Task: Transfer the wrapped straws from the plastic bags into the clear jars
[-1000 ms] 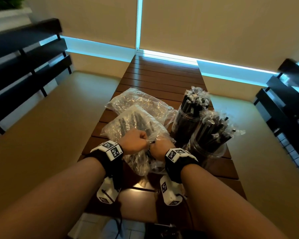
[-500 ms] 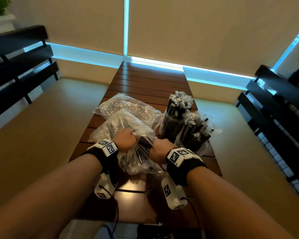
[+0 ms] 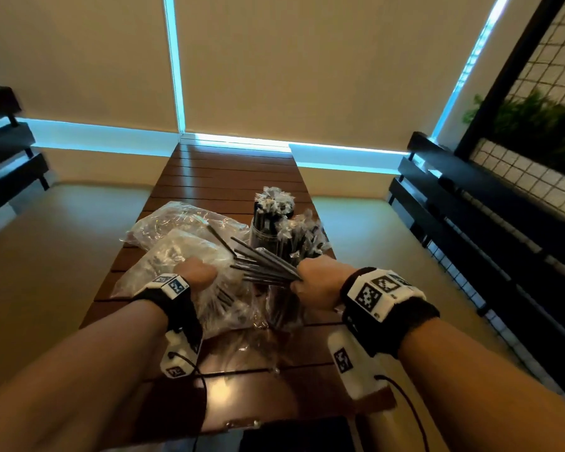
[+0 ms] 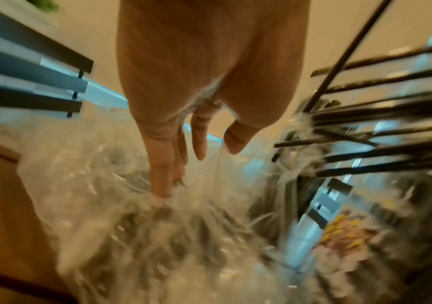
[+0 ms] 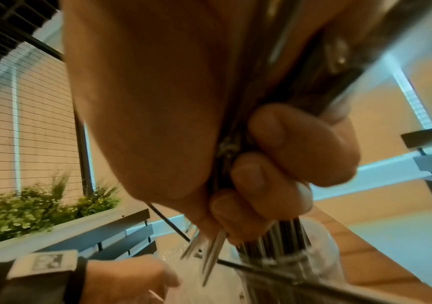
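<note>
On the slatted wooden table [image 3: 229,171] lie two crumpled clear plastic bags, a near one [image 3: 177,252] and a far one [image 3: 177,220]. My left hand [image 3: 198,275] [image 4: 196,156] holds the near bag's film, its fingers pointing down into the plastic. Just to the right, my right hand [image 3: 310,282] [image 5: 274,174] grips a bundle of black wrapped straws [image 3: 261,265] [image 4: 378,127] [image 5: 282,236]. The bundle fans out to the left above the bag, and its lower ends reach down into clear plastic. Behind it stand two clear jars, one far [image 3: 265,226] and one near [image 3: 302,243], both packed with straws.
Dark slatted benches flank the table on the left [image 3: 10,158] and on the right [image 3: 470,207]. A wire grid with green plants [image 3: 542,125] stands at the far right. A dark flat object [image 3: 291,435] lies at the table's near edge. The far half of the table is bare.
My right hand has drawn a bundle of straws out of the near bag and moved right and up. My left hand stays on the bag. The head view has tilted up.
</note>
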